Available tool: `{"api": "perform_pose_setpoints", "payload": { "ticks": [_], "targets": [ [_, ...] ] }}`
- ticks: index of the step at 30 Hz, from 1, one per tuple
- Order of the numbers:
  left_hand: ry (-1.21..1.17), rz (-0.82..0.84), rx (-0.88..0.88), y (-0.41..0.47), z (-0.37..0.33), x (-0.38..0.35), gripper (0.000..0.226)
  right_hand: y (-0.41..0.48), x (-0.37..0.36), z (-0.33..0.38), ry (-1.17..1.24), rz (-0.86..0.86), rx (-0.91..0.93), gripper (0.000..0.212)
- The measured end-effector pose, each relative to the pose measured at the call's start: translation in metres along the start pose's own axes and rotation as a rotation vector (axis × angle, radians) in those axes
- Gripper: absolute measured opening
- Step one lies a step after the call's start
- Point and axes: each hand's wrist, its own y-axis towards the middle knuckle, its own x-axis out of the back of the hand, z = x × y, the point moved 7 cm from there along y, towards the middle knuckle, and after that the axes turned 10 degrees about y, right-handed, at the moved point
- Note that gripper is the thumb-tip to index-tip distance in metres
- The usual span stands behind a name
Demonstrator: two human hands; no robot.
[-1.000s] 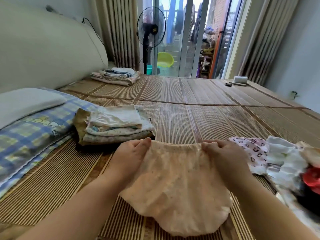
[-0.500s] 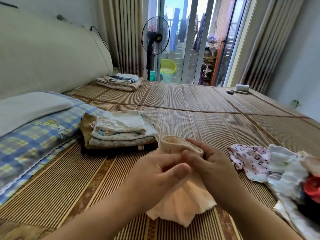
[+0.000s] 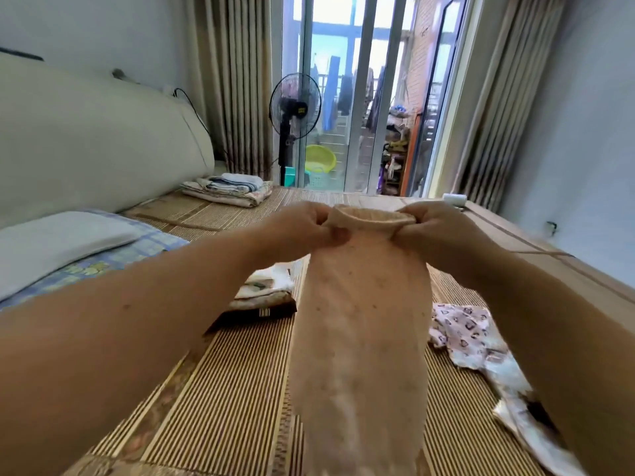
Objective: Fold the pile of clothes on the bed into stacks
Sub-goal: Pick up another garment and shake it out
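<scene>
Centre frame: left hand (image 3: 305,228) and right hand (image 3: 438,231) each pinch waistband (image 3: 372,218) of peach garment (image 3: 360,321), fingers curled tight on band, one at each end. Garment hangs narrow, lower end blurred near bottom edge. Centre-left, behind left forearm: folded stack (image 3: 264,292). Lower right, on mat (image 3: 223,389): unfolded pile (image 3: 470,334). I judge risks: limp cloth swings, layers slip askew at lay-down; hem may snag pile; crooked piece could tip stack.

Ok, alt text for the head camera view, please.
A left hand and a right hand hold a peach garment up by its waistband above a striped bed mat. A folded stack sits behind on the left; unfolded clothes lie on the right.
</scene>
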Motion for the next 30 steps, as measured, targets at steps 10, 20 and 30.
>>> {"api": "perform_pose_setpoints", "payload": {
  "ticks": [10, 20, 30],
  "targets": [
    [0.335, -0.244, -0.074, 0.037, 0.000, 0.022, 0.035, 0.031, 0.003, -0.014, 0.154, -0.126, 0.099, 0.018],
    [0.132, 0.423, 0.085, -0.071, 0.118, -0.144, 0.007, -0.085, -0.099, -0.166, -0.006, 0.426, -0.270, 0.017],
    [-0.140, 0.067, 0.358, -0.066, 0.155, -0.164, 0.016, -0.066, -0.113, -0.219, 0.182, 0.200, -0.434, 0.021]
  ]
}}
